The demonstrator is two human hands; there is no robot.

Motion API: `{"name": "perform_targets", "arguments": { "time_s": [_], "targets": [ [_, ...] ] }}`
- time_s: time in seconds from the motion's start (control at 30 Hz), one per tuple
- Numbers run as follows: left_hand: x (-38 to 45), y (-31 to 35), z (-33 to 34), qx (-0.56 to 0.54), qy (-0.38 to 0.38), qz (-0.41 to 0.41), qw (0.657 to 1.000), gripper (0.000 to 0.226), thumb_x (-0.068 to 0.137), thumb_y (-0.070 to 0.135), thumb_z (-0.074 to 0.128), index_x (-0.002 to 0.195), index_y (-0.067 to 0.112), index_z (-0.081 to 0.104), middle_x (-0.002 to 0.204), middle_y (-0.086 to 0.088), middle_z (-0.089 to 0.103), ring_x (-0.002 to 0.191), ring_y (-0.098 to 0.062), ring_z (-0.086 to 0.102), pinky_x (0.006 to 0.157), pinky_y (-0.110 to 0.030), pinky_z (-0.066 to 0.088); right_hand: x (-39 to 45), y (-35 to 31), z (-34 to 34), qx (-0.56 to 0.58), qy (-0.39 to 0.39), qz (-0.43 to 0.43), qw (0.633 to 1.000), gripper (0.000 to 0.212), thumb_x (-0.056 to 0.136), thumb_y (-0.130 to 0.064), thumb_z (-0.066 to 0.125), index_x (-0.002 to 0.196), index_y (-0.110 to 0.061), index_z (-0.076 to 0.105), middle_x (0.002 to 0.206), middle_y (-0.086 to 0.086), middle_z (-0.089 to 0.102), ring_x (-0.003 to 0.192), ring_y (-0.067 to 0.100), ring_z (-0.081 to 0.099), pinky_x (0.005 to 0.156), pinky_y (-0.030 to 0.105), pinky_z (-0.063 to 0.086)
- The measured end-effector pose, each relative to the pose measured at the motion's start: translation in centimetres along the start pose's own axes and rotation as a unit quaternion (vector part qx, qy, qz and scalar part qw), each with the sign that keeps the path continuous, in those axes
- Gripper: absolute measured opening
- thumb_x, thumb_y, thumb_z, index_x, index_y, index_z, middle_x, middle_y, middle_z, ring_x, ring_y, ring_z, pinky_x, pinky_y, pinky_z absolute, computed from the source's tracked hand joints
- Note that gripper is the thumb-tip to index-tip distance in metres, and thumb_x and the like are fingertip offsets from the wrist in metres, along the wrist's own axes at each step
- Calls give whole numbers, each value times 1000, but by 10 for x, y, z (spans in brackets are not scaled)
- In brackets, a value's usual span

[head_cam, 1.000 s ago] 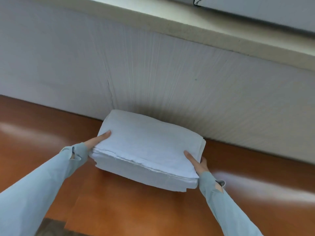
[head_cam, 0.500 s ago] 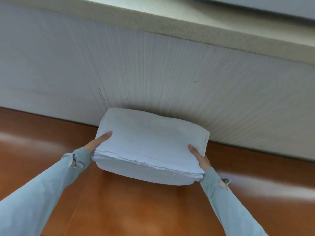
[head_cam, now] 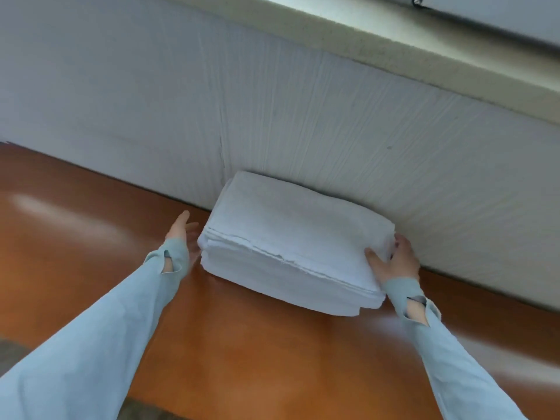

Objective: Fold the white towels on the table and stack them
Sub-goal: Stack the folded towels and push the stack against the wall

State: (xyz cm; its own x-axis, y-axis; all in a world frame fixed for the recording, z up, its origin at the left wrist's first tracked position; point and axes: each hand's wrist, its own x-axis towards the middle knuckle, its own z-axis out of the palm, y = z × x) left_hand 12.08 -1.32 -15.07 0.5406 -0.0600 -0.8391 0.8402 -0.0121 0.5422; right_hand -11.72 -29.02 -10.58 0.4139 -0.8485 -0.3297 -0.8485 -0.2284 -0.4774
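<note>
Several folded white towels (head_cam: 291,247) sit as one squared stack at the far edge of the glossy orange-brown wooden table (head_cam: 257,359), touching the ribbed white wall panel (head_cam: 333,122) behind; this looks like the final placing step. Beside the stack's left end, the left hand (head_cam: 183,233) is spread open and empty, while the right hand (head_cam: 394,262) curls around the right corner, thumb on top. Next, I judge, comes letting go cleanly; nothing obstructs it.
</note>
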Motion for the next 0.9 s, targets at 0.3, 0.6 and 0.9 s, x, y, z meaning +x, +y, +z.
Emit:
{"name": "perform_targets", "arguments": {
  "time_s": [0.3,0.6,0.9],
  "targets": [
    [-5,-53,-14,-91,-15,-62,994,35,91,1,52,126,0,50,133,-17,49,114,-33,58,90,-37,54,-62,-113,76,-109,-98,-452,880,72,66,-60,53,126,-20,54,131,8,48,121,27,39,100,39,32],
    [-1,-88,13,-158,-63,-64,983,47,83,17,68,124,8,48,115,-10,55,105,-21,54,88,-31,50,-63,-97,137,-378,62,-487,785,118,39,-47,88,138,-30,27,136,16,29,120,40,29,100,60,36],
    [-4,-62,12,-94,-155,7,983,65,73,52,67,128,24,48,131,-8,53,122,-34,48,93,-63,44,-55,-108,131,-225,145,-535,801,96,53,-39,74,138,-30,30,132,8,32,113,33,34,96,55,42]
  ]
}}
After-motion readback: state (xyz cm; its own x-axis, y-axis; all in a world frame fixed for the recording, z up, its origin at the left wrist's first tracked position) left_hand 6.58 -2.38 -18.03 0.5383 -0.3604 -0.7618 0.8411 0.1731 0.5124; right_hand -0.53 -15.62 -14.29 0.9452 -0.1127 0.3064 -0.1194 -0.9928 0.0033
